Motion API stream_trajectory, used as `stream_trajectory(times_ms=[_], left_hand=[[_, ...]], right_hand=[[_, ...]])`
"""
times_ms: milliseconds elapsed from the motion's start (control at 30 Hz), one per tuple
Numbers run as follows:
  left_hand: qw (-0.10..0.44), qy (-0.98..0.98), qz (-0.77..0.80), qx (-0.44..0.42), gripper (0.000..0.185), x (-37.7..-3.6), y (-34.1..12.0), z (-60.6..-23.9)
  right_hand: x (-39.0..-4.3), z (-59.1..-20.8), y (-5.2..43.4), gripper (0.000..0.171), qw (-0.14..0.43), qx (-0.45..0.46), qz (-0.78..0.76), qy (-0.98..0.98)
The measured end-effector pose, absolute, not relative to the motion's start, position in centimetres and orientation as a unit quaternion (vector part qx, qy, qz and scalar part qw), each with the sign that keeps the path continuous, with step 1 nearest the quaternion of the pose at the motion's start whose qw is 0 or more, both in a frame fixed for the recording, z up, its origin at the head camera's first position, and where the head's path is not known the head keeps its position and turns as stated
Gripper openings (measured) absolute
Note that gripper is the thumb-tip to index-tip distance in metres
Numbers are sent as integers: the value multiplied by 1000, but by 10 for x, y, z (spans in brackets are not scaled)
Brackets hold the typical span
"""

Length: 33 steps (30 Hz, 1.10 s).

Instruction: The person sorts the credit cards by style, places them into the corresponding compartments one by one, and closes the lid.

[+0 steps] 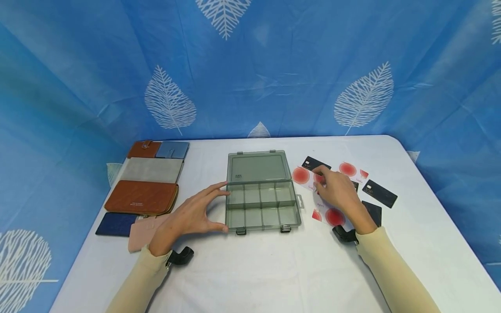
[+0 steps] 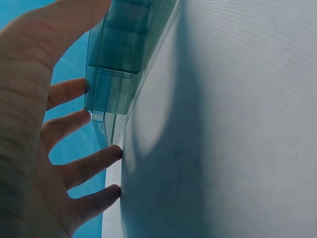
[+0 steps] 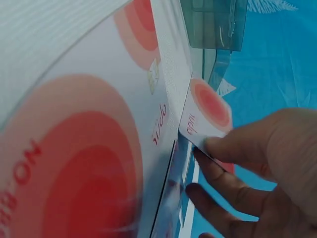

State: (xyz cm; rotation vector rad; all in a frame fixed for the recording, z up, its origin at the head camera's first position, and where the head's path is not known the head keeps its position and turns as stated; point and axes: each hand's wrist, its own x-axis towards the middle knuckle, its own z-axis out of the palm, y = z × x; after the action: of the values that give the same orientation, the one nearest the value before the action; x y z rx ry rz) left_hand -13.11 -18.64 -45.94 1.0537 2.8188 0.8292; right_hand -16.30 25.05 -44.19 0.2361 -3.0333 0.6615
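we see left hand (image 2: pixel 34 148) spread open, fingertips (image 2: pixel 84 87) touching clear green compartment box (image 2: pixel 121 64) on white table (image 2: pixel 233 129).

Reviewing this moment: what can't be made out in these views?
- Head view: right hand covers the white-and-red card it touches; the grip is hidden.
- Right wrist view: card print is blurred and cropped.
- Left wrist view: organizer box is cut off; compartments unseen.
- Head view: black cards text is too small.
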Motion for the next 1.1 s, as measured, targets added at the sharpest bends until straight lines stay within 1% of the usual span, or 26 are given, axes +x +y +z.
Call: stream_trajectory(times_ms=[100, 233, 333, 467, 600, 733, 933, 1100], left_hand=[[14, 903, 268, 335, 100, -131, -187, -460], [20, 903, 270, 334, 102, -132, -185, -460], [20, 901, 274, 336, 103, -133, -185, -459], [17, 894, 286, 344, 103, -135, -185, -459], [24, 889, 292, 351, 100, -137, -186, -459], [31, 888, 294, 353, 99, -138, -188, -459], [31, 885, 300, 356, 98, -138, -190, -460], [34, 883, 306, 354, 98, -139, -191, -460]], right_hand=[[-163, -439, 249, 39, 35, 75, 233, -969], [-162, -430, 245, 39, 84, 81, 260, -958], [-162, -422, 238, 33, 121, 95, 277, -948], [-163, -408, 220, 27, 145, 119, 300, -935], [-162, -398, 197, 23, 139, 140, 320, -927], [-158, -398, 174, 23, 121, 169, 325, -923], [-150, -411, 147, 22, 95, 214, 319, -918], [-144, -424, 130, 20, 77, 231, 308, -920]])
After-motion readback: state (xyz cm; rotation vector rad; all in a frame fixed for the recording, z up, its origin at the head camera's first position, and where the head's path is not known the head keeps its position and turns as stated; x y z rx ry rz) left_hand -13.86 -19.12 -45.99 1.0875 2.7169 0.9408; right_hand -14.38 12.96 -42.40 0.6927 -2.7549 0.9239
